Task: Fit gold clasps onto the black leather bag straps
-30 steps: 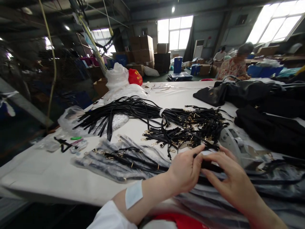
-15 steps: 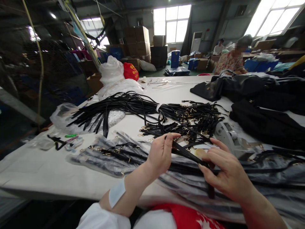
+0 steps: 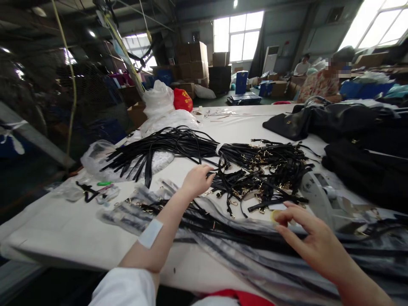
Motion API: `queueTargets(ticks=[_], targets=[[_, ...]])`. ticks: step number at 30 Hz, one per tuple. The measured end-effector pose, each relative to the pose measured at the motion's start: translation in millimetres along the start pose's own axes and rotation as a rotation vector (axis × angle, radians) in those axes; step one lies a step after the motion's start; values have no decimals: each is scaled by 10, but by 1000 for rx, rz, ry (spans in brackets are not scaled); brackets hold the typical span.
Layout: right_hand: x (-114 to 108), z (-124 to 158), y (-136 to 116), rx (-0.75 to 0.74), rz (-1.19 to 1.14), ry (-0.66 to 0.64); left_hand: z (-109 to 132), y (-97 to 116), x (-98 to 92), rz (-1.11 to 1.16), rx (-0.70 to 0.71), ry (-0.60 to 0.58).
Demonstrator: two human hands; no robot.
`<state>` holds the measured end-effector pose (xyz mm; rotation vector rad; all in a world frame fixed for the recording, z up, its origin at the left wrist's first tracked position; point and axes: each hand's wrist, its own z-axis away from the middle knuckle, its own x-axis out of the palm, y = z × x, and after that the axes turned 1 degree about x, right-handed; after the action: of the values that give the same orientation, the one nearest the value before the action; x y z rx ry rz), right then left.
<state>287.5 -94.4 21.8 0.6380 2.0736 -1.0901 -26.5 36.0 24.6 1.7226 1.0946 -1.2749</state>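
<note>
My left hand (image 3: 196, 180) reaches out to the near edge of a pile of black straps with gold clasps (image 3: 261, 168), its fingers curled together on one strap end. My right hand (image 3: 307, 240) lies with its fingers spread on a row of clear plastic sleeves holding black straps (image 3: 178, 214). A small yellowish round piece (image 3: 274, 215) sits at its thumb tip. Behind the pile, a bundle of long black straps (image 3: 165, 148) fans out to the left on the white table (image 3: 63, 233).
A grey-white tape dispenser (image 3: 314, 191) stands right of the strap pile. Black bags (image 3: 350, 127) cover the table's right side. White plastic bags (image 3: 159, 106) and a red bag (image 3: 182, 100) sit at the back left. Another person (image 3: 321, 80) sits at the far side. Small items (image 3: 95, 192) lie near the left edge.
My left hand let go of the strap held between both hands and moved forward to the pile. My right hand lowered onto the sleeves with its fingers spread.
</note>
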Motion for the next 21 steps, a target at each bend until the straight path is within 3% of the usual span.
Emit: queueTargets(ticks=[5, 9, 11, 14, 18, 21], targets=[[-14, 77, -26, -20, 10, -59, -727, 276, 608, -50, 123, -198], [-93, 225, 34, 29, 2, -47, -950, 317, 751, -90, 110, -328], [-127, 272, 79, 51, -9, -22, -947, 289, 669, -91, 111, -350], [-123, 261, 113, 86, -15, 32, -752, 338, 369, -71, 154, -343], [-8, 112, 12, 32, 10, 80, -116, 643, -178, 23, 340, -328], [99, 3, -153, -55, -77, -92, 406, 863, -525, 293, 593, -334]])
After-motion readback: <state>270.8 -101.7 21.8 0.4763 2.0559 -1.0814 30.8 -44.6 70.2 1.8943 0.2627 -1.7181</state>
